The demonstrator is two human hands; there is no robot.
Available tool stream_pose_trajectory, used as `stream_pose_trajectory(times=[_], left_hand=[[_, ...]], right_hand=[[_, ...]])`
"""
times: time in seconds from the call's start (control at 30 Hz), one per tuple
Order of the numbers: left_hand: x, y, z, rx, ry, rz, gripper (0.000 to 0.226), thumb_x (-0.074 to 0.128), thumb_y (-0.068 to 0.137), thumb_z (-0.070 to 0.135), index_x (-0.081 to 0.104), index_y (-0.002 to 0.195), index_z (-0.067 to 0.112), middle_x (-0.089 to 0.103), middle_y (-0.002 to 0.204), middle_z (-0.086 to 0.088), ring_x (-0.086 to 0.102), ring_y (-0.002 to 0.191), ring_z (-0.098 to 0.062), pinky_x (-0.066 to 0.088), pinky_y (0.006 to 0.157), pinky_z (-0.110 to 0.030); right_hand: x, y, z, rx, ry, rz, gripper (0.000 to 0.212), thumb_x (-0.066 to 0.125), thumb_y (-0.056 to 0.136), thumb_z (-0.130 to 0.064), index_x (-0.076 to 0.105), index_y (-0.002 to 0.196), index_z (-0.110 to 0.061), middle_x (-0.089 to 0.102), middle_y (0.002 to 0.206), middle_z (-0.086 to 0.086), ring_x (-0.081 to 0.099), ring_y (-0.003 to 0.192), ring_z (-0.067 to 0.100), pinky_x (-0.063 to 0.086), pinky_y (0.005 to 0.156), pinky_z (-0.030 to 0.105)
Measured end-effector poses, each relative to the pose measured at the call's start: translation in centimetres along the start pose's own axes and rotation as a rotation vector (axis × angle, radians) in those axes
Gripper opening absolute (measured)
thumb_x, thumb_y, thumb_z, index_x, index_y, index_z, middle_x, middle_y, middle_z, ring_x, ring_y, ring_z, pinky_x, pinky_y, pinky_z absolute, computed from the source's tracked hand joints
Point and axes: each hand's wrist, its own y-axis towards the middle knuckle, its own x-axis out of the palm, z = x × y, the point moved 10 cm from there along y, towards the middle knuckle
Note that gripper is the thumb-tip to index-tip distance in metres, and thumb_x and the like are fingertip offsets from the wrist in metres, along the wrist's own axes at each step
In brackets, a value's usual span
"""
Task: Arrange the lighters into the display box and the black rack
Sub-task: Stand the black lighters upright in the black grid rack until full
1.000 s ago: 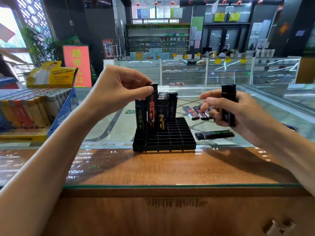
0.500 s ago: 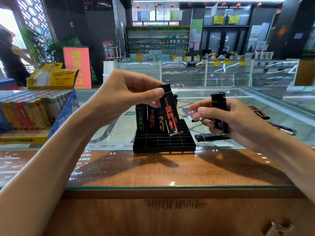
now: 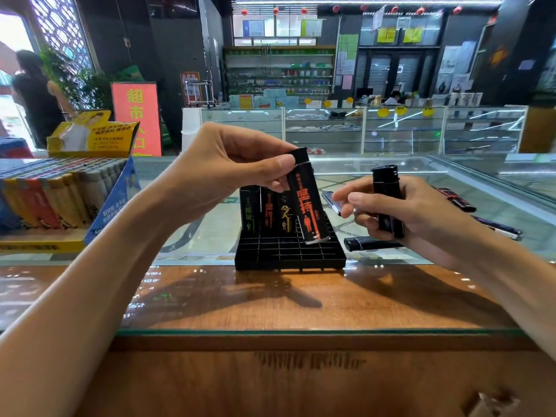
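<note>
The black rack (image 3: 290,255) sits on the glass counter with several black lighters (image 3: 264,210) standing in its back rows. My left hand (image 3: 231,164) pinches a black lighter with red print (image 3: 307,200) by its top, tilted, its base just above the rack's right cells. My right hand (image 3: 400,206) grips another black lighter (image 3: 386,200) upright, to the right of the rack. One loose lighter (image 3: 370,243) lies flat under that hand. The display box (image 3: 60,200) stands at the far left, full of coloured lighters.
More loose lighters (image 3: 457,200) lie on the glass at the right, and one (image 3: 331,201) behind the rack. The glass edge (image 3: 301,331) and a wooden ledge run in front. A person (image 3: 36,94) stands far left near a red sign (image 3: 137,115).
My left hand lifted the red-print lighter from the rack's back rows and swung it right and forward, tilted, over the front cells. My right hand drew closer with its lighter.
</note>
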Motion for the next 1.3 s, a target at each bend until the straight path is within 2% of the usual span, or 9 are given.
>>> stream_pose_trajectory(times=[0.23,0.4,0.53,0.63,0.8,0.87,1.0,1.17,1.3], left_hand=[[0.6,-0.1,0.1,0.026,-0.053,-0.062,0.026,0.069,0.068,0.017,0.074,0.093,0.011,0.074,0.084,-0.002,0.071,0.078,-0.014,0.056,0.070,-0.022],[0.9,0.0,0.1,0.028,-0.056,-0.114,0.025,0.067,0.076,0.011,0.070,0.100,0.005,0.073,0.087,-0.001,0.070,0.082,-0.015,0.055,0.074,-0.023],[0.8,0.8,0.5,0.072,-0.028,-0.049,0.022,0.060,0.080,0.008,0.063,0.101,0.003,0.073,0.088,0.003,0.069,0.088,-0.015,0.055,0.081,-0.027],[1.5,1.4,0.7,0.100,-0.024,-0.030,0.022,0.058,0.081,0.008,0.062,0.103,0.007,0.073,0.088,0.004,0.068,0.089,-0.013,0.055,0.080,-0.026],[1.6,1.5,0.4,0.104,-0.008,-0.027,0.032,0.058,0.086,0.009,0.060,0.118,0.004,0.072,0.100,-0.009,0.068,0.097,-0.025,0.055,0.082,-0.032],[1.5,1.5,0.2,0.092,0.001,-0.019,0.031,0.058,0.086,0.013,0.062,0.115,0.001,0.071,0.100,-0.015,0.068,0.094,-0.029,0.055,0.079,-0.031],[1.2,1.4,0.3,0.110,0.025,0.017,0.022,0.060,0.084,0.018,0.069,0.099,0.004,0.074,0.081,-0.001,0.068,0.074,-0.016,0.054,0.070,-0.024],[0.9,1.1,0.5,0.133,0.048,0.051,0.018,0.067,0.077,0.018,0.071,0.090,0.006,0.074,0.078,-0.001,0.069,0.070,-0.013,0.054,0.066,-0.021],[0.7,0.9,0.6,0.131,0.093,0.090,0.014,0.070,0.073,0.014,0.071,0.086,0.007,0.074,0.073,0.001,0.068,0.063,-0.010,0.053,0.063,-0.019]], right_hand=[[0.5,0.0,0.1,0.001,-0.005,-0.045,0.027,0.069,0.076,-0.032,0.073,0.097,-0.017,0.067,0.084,0.005,0.051,0.065,0.009,0.040,0.050,0.016],[1.0,-0.1,0.0,0.002,-0.013,-0.062,0.024,0.064,0.080,-0.031,0.073,0.098,-0.018,0.068,0.084,0.002,0.050,0.066,0.009,0.036,0.051,0.016],[3.8,-0.1,-0.2,0.006,0.078,-0.233,0.033,0.053,0.093,-0.034,0.068,0.112,-0.011,0.069,0.103,0.007,0.046,0.068,0.009,0.036,0.052,0.017],[4.9,0.1,-0.8,-0.007,0.189,-0.302,0.034,0.048,0.091,-0.033,0.069,0.107,-0.011,0.067,0.094,0.004,0.046,0.066,0.008,0.035,0.052,0.017],[3.1,0.6,-0.4,-0.018,0.191,-0.183,0.031,0.063,0.086,-0.031,0.061,0.094,-0.001,0.045,0.082,0.009,0.044,0.060,0.008,0.034,0.050,0.017],[2.6,0.6,-0.5,-0.044,0.168,-0.129,0.021,0.070,0.082,-0.030,0.064,0.083,-0.010,0.048,0.076,0.003,0.045,0.058,0.007,0.035,0.049,0.017],[2.3,0.6,-1.2,-0.102,0.129,-0.053,0.015,0.071,0.074,-0.033,0.068,0.075,-0.018,0.048,0.073,0.005,0.044,0.057,0.008,0.035,0.048,0.018],[2.2,0.3,-1.5,-0.130,0.006,0.005,0.015,0.071,0.074,-0.034,0.066,0.070,-0.021,0.046,0.065,0.005,0.039,0.056,0.012,0.032,0.048,0.020],[2.6,0.2,-1.6,-0.129,-0.075,0.005,0.018,0.072,0.075,-0.037,0.067,0.073,-0.021,0.048,0.063,0.003,0.037,0.057,0.017,0.031,0.049,0.022]])
